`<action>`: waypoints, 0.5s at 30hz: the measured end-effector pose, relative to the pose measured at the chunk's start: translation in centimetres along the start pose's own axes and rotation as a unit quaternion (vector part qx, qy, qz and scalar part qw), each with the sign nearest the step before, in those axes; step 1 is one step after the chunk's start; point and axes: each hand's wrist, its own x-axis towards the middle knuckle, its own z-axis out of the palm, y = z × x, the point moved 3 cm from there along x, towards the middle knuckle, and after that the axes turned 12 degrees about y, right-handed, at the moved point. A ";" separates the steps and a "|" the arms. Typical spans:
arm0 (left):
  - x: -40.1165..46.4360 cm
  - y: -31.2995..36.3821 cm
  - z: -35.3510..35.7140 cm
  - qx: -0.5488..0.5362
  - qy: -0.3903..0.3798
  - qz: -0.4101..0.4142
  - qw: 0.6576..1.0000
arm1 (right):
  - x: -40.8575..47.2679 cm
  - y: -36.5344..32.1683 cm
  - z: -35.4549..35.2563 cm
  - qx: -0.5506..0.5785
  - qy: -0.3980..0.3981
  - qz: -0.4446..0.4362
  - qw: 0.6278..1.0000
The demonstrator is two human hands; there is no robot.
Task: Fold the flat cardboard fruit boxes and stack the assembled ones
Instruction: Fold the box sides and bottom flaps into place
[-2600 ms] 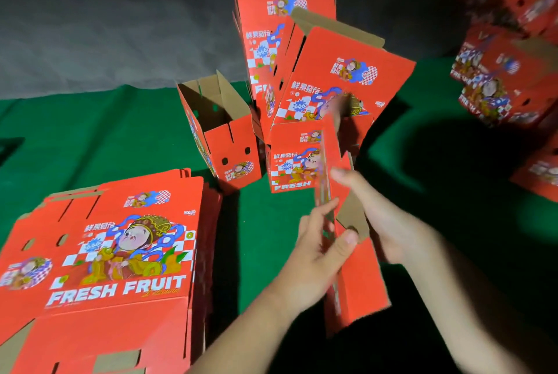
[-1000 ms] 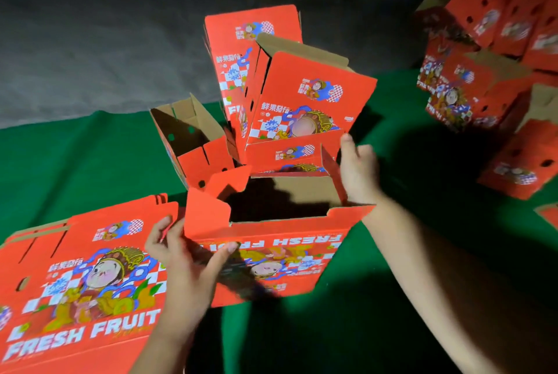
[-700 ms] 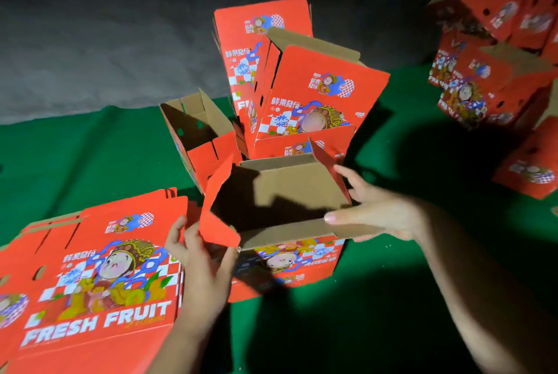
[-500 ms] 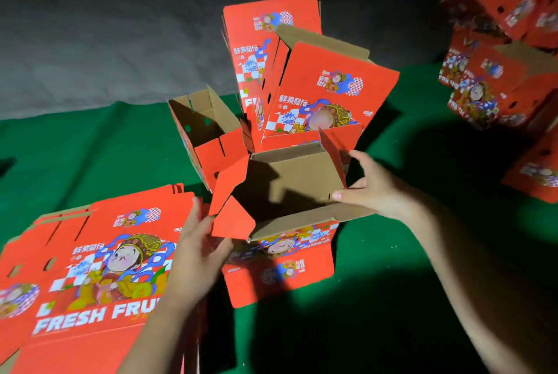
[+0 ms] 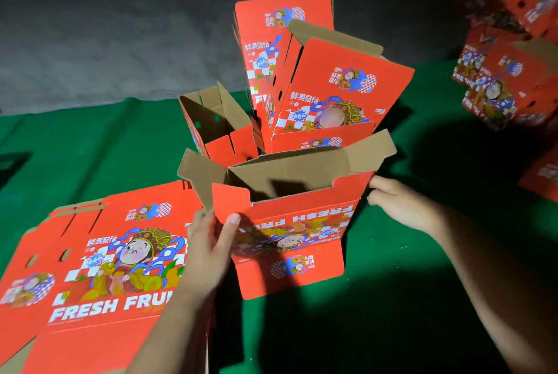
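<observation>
- My left hand (image 5: 208,249) grips the near left corner of the half-opened box (image 5: 290,222): thumb on its printed red front, the other fingers behind the corner flap.
- My right hand (image 5: 398,203) is at the box's right edge, fingers bent toward the corner; grip there: I cannot tell whether it pinches the card or only touches it.
- The box stands in the middle of the green surface (image 5: 392,298), open end up, brown inside showing. Its print reads upside down to me, "FRESH" along the upper front.
- Its flaps stick up and out: one brown flap (image 5: 199,174) at the far left, one brown flap (image 5: 371,148) at the far right, one red tab (image 5: 231,203) at the near left just above my left thumb. A red panel hangs down from the front toward me.
- The stack of flat boxes (image 5: 99,268) lies on the near left of the surface, print up, partly under my left wrist.
- Just beyond the held box, a small open box (image 5: 217,126) stands at the left, and two taller boxes (image 5: 326,83) lean together beside it.
- A pile of folded boxes (image 5: 507,71) sits at the far right, blurred.
- A dark grey wall (image 5: 120,26) rises behind the surface.
</observation>
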 end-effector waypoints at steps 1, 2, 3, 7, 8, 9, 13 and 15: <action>0.3 -0.1 0.3 -0.001 0.023 0.001 1.000 | -0.6 -0.2 0.2 0.026 -0.039 0.026 0.999; 0.6 -0.2 0.6 -0.017 0.036 -0.012 0.999 | -1.0 -0.6 0.7 0.049 -0.061 0.045 0.996; 1.0 -0.3 0.9 -0.044 0.041 -0.039 0.997 | -1.1 -0.8 1.3 0.065 -0.048 0.054 0.995; 2.7 0.1 1.5 -0.049 0.022 0.004 0.999 | -0.2 -1.2 4.2 0.010 0.205 0.053 0.977; 2.9 0.3 1.6 -0.053 0.013 0.020 0.998 | -0.3 -1.5 4.9 -0.026 0.251 0.066 0.965; 3.0 0.6 1.7 -0.059 0.009 0.022 0.998 | -0.6 -1.9 5.2 -0.070 0.294 0.075 0.950; 2.7 0.2 2.3 -0.090 0.000 -0.017 0.996 | -1.9 -5.4 5.9 -0.254 0.385 -0.172 0.871; 2.9 -0.2 2.5 -0.117 0.000 -0.060 0.991 | -1.8 -6.9 7.7 -0.248 0.229 -0.291 0.895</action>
